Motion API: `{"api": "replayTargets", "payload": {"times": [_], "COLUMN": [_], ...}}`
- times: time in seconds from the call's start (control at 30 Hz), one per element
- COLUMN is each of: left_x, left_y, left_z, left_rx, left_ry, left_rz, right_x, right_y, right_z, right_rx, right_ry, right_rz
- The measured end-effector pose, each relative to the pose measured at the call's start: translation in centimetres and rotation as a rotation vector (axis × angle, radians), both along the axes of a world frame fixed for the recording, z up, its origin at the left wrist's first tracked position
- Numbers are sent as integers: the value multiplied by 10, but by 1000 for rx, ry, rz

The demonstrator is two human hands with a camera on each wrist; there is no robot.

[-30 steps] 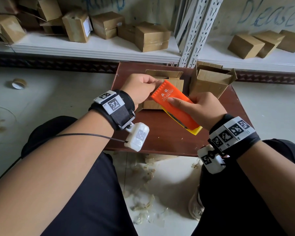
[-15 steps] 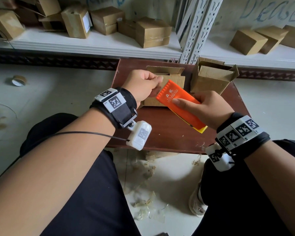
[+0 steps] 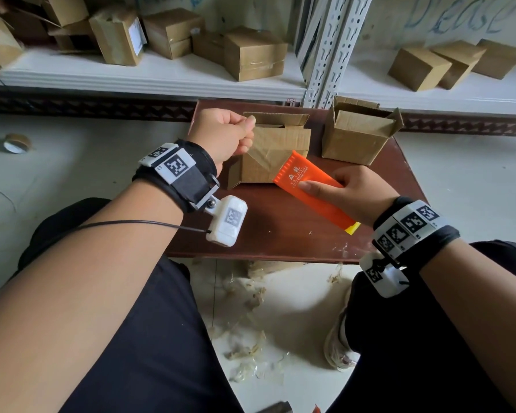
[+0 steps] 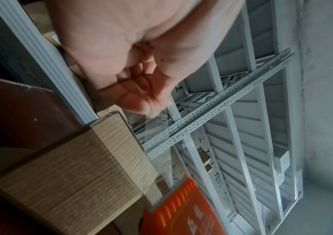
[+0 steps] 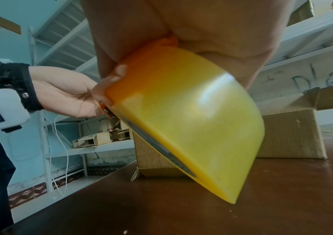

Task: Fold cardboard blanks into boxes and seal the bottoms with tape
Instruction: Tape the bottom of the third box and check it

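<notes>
A small cardboard box (image 3: 276, 153) lies on the brown table (image 3: 280, 231), its flaps toward the shelf. My left hand (image 3: 245, 129) pinches the free end of a clear tape strip (image 3: 261, 150) above the box's left corner. The strip runs down to the toothed edge of an orange tape dispenser (image 3: 307, 189), which my right hand (image 3: 340, 192) grips just right of the box. In the left wrist view the tape strip (image 4: 157, 127) hangs from my fingertips (image 4: 139, 101) beside the box (image 4: 76, 167). The right wrist view shows the yellow tape roll (image 5: 181, 119) in the dispenser.
A second box (image 3: 358, 135) with open flaps stands at the table's back right. Several sealed boxes sit on the white shelf (image 3: 161, 76) behind. A metal upright (image 3: 325, 49) rises behind the table. A tape roll (image 3: 14, 143) and tape scraps (image 3: 251, 308) lie on the floor.
My hands have drawn apart: the left went up and left with the tape end, the right moved down and right with the dispenser. A stretch of clear tape now spans between them.
</notes>
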State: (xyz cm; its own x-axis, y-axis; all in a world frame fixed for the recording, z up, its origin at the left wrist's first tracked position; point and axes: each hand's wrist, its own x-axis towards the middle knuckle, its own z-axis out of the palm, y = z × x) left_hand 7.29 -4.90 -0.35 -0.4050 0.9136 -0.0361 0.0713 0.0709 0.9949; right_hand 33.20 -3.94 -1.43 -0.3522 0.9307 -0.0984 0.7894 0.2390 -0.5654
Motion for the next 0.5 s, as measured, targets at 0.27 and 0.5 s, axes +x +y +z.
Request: {"api": "replayTargets", "payload": {"times": [0.27,0.5], "left_x": [1,-1], "left_y": [-2,-4], "left_z": [4,7], "left_rx": [34,63], "left_ry": [22,40], "left_rz": [5,29], "right_x": [7,13], "right_y": [2,9], "right_z": [-12,-23], "right_rx": [-33,-60], "right_ry": [8,10], "right_rz": [-7,-7]}}
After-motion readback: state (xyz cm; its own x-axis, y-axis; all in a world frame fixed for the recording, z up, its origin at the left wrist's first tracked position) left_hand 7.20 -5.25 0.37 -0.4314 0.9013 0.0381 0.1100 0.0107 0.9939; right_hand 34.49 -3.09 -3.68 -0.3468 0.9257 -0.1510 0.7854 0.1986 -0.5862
